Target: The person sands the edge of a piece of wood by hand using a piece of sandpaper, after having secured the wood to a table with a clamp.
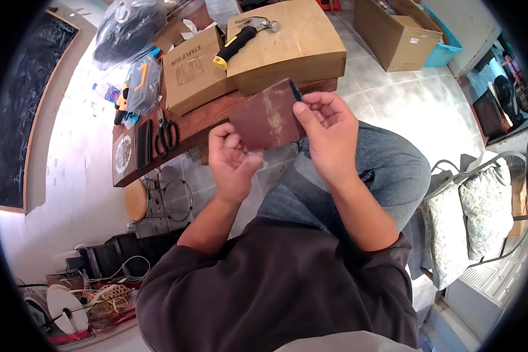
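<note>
A reddish-brown sheet of sandpaper (264, 120) is held up over my lap, with a pale worn streak across its face. Its right edge curls to show a dark green back. My right hand (330, 126) pinches that edge between thumb and fingers. At the lower left corner, my left hand (232, 158) grips the sheet with curled fingers. Beyond the sheet is a pale wooden box (293, 44) on the wooden bench, a claw hammer (243, 42) with a black and yellow handle lying on top.
On the bench (188, 126), a cardboard box (193, 73) stands beside black scissors (166, 134) and dark strips (144, 144). A clear plastic case (144, 87) is behind them. A large carton (396, 35) sits on the tiled floor at far right; cushions (484, 205) rest on a chair.
</note>
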{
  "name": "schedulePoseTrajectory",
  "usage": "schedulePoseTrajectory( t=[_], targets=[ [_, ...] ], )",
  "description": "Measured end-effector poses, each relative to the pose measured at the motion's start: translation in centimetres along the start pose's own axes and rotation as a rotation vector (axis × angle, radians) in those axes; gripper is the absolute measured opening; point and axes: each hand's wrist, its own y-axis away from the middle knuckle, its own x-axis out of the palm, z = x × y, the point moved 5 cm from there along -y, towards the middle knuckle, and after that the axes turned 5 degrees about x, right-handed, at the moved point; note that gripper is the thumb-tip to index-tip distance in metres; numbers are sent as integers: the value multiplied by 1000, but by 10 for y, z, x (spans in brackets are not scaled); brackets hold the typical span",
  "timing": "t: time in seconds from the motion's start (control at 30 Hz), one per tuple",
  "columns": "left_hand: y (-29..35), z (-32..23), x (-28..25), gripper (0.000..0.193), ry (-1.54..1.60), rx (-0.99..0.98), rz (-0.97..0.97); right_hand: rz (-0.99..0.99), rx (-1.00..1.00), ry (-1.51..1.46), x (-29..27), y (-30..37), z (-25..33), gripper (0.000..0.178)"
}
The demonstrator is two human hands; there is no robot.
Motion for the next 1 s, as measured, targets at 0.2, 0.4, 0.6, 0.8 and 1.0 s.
schedulePoseTrajectory(
  t=[0.2, 0.4, 0.6, 0.8, 1.0],
  targets=[
    [0, -2, 3, 21, -237, -173, -142, -1, 9, 264, -7, 4, -14, 22],
    [-4, -1, 4, 29, -384, -159, -92, 109, 138, 17, -12, 2, -25, 26],
    [-37, -41, 15, 58, -969, 213, 279, 141, 38, 319, -11, 3, -14, 25],
    [-45, -34, 33, 66, -1131, 256, 851, 319, 475, -110, -9, 1, -25, 30],
    [-42, -25, 28, 39, -1235, 331, 781, 408, 555, -65, -3, -12, -27, 33]
  ],
)
